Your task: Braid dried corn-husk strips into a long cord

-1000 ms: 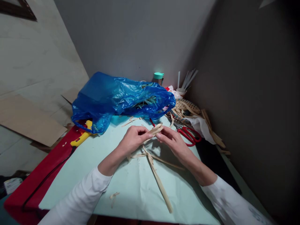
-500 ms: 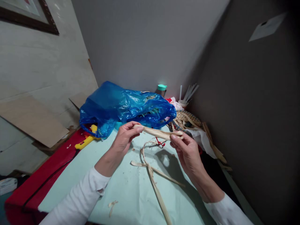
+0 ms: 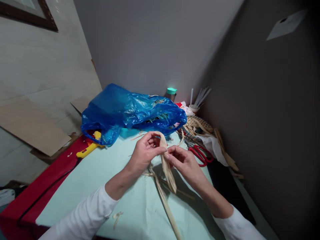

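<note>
A pale, dry plant-fibre strip (image 3: 168, 173), possibly corn husk, is bent into a loop above the table. My left hand (image 3: 145, 151) pinches it between thumb and fingers at the loop's left side. From the right, my right hand (image 3: 182, 161) grips the same strip, its fingertips almost meeting my left thumb. The strip's wide end hangs down below both hands. Beneath them lies a braided fibre cord with long loose strips (image 3: 166, 206) trailing toward the front edge; its upper part is mostly hidden by my hands.
A blue plastic bag (image 3: 130, 106) spreads across the back. Red-handled scissors (image 3: 201, 155) lie at right, near a woven basket (image 3: 203, 124) with more strips. At left is a yellow corded tool (image 3: 87, 150). Small scraps (image 3: 117, 218) lie in front. Behind stands a green-lidded bottle (image 3: 171, 93).
The strip was stretched level between my hands; now it is looped and hangs downward. My hands have come together at the middle, and the red scissors have come into fuller view.
</note>
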